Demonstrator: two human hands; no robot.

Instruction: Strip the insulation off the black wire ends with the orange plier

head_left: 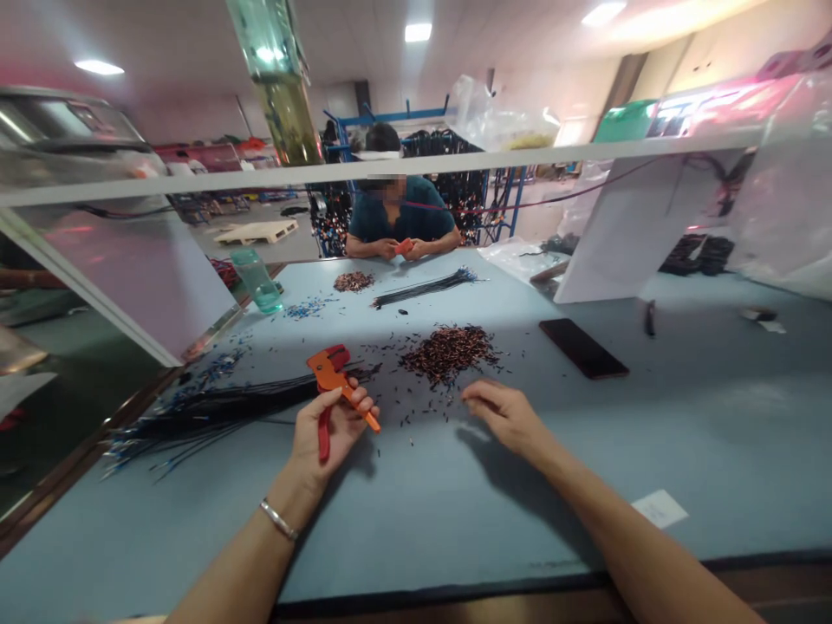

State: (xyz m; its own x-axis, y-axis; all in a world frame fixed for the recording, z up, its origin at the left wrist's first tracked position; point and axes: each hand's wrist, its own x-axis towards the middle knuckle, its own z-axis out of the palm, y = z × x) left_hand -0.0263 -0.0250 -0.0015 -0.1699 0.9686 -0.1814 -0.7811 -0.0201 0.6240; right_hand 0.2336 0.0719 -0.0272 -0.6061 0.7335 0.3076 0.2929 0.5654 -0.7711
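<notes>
Left hand [308, 433] grips orange-red tool [330, 371], left of parts pile [448, 354]. Right hand [510, 420] half-curled, nearside of pile; can't tell whether it holds anything.

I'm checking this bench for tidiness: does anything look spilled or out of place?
Loose blue bits lie strewn beside the bottle, and small dark pieces lie around the pile near the right hand. They look odd because they are scattered, not heaped. I see no damage.

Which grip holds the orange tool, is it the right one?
No, the orange tool is in the left grip, while the right grip is by the pile of dark pieces.
</notes>
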